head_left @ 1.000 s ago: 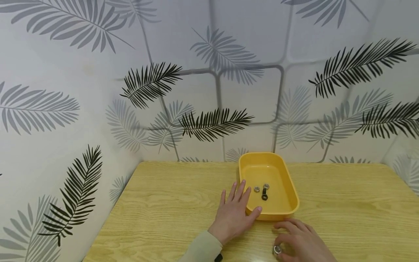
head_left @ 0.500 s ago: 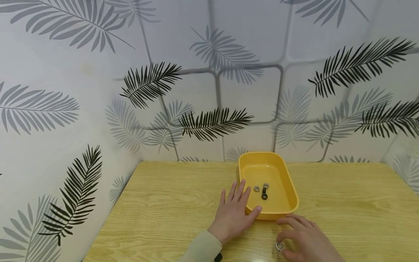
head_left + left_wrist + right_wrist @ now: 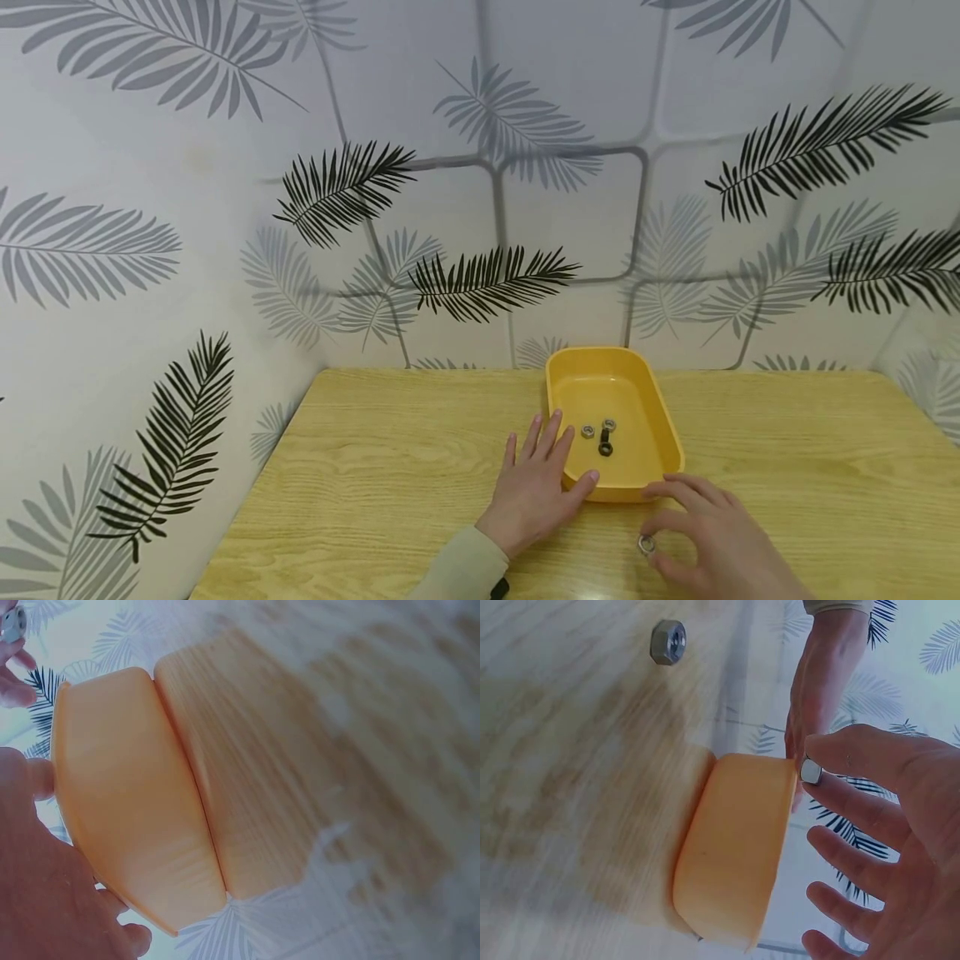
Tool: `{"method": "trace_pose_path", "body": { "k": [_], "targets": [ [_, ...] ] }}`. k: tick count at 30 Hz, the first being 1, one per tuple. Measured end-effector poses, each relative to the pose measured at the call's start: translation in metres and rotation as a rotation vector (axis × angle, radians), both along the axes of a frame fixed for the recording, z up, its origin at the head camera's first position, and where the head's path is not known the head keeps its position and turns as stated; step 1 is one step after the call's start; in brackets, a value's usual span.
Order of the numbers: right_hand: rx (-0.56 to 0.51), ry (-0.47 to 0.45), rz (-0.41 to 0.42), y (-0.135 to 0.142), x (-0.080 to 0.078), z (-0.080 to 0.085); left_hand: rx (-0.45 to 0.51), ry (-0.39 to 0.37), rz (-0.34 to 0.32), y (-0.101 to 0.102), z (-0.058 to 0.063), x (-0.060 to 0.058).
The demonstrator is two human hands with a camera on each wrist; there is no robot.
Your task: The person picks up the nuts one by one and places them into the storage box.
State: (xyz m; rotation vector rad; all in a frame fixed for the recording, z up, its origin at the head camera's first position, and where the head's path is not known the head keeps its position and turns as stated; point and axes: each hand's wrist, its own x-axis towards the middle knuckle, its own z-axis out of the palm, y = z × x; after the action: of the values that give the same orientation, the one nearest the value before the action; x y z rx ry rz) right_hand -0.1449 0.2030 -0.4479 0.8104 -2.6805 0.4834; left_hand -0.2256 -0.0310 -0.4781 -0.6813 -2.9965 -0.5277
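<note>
My right hand (image 3: 712, 537) pinches a silver hex nut (image 3: 646, 545) between thumb and index finger, just in front of the yellow tray (image 3: 671, 417). In the right wrist view the pinched nut (image 3: 811, 771) shows at the fingertips, while the other fingers are loosely bent. My left hand (image 3: 531, 504) rests with spread fingers on the tray's front left corner. Inside the tray lie two silver nuts (image 3: 588, 432), a dark nut (image 3: 605, 449) and a short dark piece (image 3: 605, 435) touching or close behind it.
Another silver nut (image 3: 667, 642) lies on the wooden table (image 3: 390, 467), seen in the right wrist view. Behind the table stands a wall (image 3: 465, 208) with a leaf pattern. The tray is near the table's back edge.
My right hand has moved up and slightly right toward the tray's front right corner, carrying the nut. My left hand and the tray stay in place.
</note>
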Motion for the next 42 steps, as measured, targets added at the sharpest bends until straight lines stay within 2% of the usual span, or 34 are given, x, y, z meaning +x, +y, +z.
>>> {"method": "trace_pose_path", "body": {
  "k": [5,11,20,26,42],
  "targets": [
    [-0.001,0.024,-0.041,0.001,-0.002,0.008,-0.002,-0.005,0.001,0.0,0.0,0.0],
    [-0.028,0.098,-0.028,0.005,-0.004,0.013,-0.016,-0.001,0.0,0.0,-0.001,0.0],
    [-0.061,0.067,-0.081,0.007,-0.008,0.021,-0.023,0.005,0.003,0.001,-0.001,-0.001],
    [-0.076,0.078,-0.096,0.009,-0.013,0.025,-0.012,0.006,0.0,0.0,-0.002,-0.001],
    [-0.099,0.179,-0.098,0.02,-0.028,0.028,0.013,-0.009,-0.003,0.0,-0.001,-0.001]
  ]
}}
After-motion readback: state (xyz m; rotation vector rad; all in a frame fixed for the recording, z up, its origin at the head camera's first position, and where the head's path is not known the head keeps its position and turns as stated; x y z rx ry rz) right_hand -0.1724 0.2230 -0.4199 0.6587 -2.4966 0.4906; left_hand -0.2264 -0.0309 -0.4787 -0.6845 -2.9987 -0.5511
